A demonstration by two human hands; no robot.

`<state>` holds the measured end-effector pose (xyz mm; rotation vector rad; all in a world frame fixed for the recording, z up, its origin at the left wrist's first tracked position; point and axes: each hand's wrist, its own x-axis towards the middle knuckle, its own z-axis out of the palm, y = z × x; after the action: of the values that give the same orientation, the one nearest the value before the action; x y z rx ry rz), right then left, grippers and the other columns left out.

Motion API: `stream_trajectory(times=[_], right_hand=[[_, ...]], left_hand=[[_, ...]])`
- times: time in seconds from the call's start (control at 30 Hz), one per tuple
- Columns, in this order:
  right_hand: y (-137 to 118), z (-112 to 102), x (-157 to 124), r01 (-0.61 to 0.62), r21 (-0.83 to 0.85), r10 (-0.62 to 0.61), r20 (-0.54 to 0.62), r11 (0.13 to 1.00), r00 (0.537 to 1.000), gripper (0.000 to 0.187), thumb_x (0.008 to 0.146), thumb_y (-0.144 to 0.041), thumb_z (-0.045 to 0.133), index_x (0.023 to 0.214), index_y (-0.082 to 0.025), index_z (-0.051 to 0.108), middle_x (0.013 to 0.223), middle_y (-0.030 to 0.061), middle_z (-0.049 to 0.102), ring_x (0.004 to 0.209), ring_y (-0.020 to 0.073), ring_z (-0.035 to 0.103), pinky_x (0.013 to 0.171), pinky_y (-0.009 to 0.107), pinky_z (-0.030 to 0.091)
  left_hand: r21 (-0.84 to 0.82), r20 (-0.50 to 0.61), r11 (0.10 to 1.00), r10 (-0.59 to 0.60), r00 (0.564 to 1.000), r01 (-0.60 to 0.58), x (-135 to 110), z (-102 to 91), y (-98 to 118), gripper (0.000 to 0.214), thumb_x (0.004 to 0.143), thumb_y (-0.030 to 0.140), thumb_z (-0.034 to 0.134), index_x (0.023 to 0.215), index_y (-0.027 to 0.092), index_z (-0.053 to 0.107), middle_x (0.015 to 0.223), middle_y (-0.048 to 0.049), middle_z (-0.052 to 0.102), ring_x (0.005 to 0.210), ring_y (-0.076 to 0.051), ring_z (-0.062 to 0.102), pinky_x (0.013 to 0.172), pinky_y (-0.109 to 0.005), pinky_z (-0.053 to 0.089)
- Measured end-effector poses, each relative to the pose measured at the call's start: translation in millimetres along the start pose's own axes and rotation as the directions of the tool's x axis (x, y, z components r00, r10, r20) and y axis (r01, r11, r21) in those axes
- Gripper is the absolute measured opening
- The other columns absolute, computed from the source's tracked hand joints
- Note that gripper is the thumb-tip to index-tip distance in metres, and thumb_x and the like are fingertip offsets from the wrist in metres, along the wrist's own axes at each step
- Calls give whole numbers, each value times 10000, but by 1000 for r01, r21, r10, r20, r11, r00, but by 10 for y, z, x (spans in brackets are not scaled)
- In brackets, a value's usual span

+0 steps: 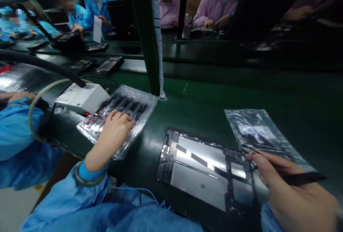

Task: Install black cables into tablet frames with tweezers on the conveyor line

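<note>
My left hand [118,128] reaches over a clear plastic tray [146,116] that holds several small dark parts with cables. Its fingers are curled down into the tray, and whatever they pinch is hidden beneath them. On the bench to the right lies an opened tablet [199,171], its inside facing up, showing silver battery panels and black tape strips. Black tweezers [302,178] are in my right hand [292,185], closed around them at the tablet's right edge. The tweezers' tips point left, over the upper right corner of the tablet.
A clear plastic bag [257,128] with a white label lies behind the tablet. A white box-shaped device [83,96] with a black hose stands beside the tray. A green post [146,39] rises behind it. A co-worker's blue sleeve [18,128] is at left; others sit across the bench.
</note>
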<state>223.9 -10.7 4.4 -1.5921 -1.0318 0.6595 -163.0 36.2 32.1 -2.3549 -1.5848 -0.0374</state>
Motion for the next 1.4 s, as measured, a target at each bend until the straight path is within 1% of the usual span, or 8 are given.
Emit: stream_trajectory(times=[0.1,0.2,0.33,0.43,0.63,0.77,1.0,1.4], right_hand=[[17,-39,-14,190,-300,-186,40,935,982,229,752,-488,707,878,-299,736,850,59,697,804,227,656,619,329,497],[83,41,-4,466,-302,-399,259,832,880,204,879,-381,596,983,-246,706,946,38,695,843,199,659,712,310,517],[236,248,24,741,-344,-625,398,577,672,219,926,-194,508,1070,-173,672,983,36,690,860,169,652,792,285,495],[309,376,42,800,-378,-671,438,467,598,289,888,-69,459,1073,-140,669,1005,46,685,884,165,641,799,274,495],[319,445,43,851,-443,-624,590,280,512,373,799,-8,436,1050,-132,683,1066,80,656,894,191,607,769,296,491],[309,432,40,860,-445,-606,621,249,497,360,810,-20,430,1054,-120,676,1081,98,640,894,205,589,748,307,477],[260,446,21,847,-481,-590,625,225,511,316,908,-56,401,1068,-116,667,1048,89,646,860,193,561,735,298,441],[310,188,-98,835,-490,-536,648,250,540,354,928,-22,345,1128,-95,627,994,81,633,830,181,531,687,299,395]], left_hand=[[-262,-159,962,-117,980,73,25,-94,134,221,941,268,475,1020,161,652,960,-77,628,905,-226,564,852,-398,444],[-492,-244,870,-117,963,-19,162,-85,448,224,955,250,454,1056,145,625,996,-80,622,949,-189,576,864,-340,469],[-517,-142,807,247,959,-284,426,97,985,291,947,253,483,1194,124,564,1248,-127,561,1201,-243,489,1031,-435,394],[-522,-66,745,449,891,-414,611,253,1273,357,933,256,514,1257,107,519,1357,-142,485,1285,-268,419,1084,-472,327],[-579,-128,683,463,877,-445,780,415,1418,223,950,189,446,1122,112,566,1243,-122,570,1164,-231,513,974,-392,414],[-578,-167,662,476,863,-477,769,456,1410,190,961,167,404,1041,128,572,1273,-111,550,1178,-231,485,967,-392,389],[-475,-78,676,605,792,-563,759,478,1412,250,955,113,400,1133,171,566,1419,-48,450,1315,-273,364,976,-440,318],[-423,-73,709,594,801,-564,759,477,1441,404,947,79,382,1328,189,460,1426,-37,444,1287,-265,386,967,-421,302]])
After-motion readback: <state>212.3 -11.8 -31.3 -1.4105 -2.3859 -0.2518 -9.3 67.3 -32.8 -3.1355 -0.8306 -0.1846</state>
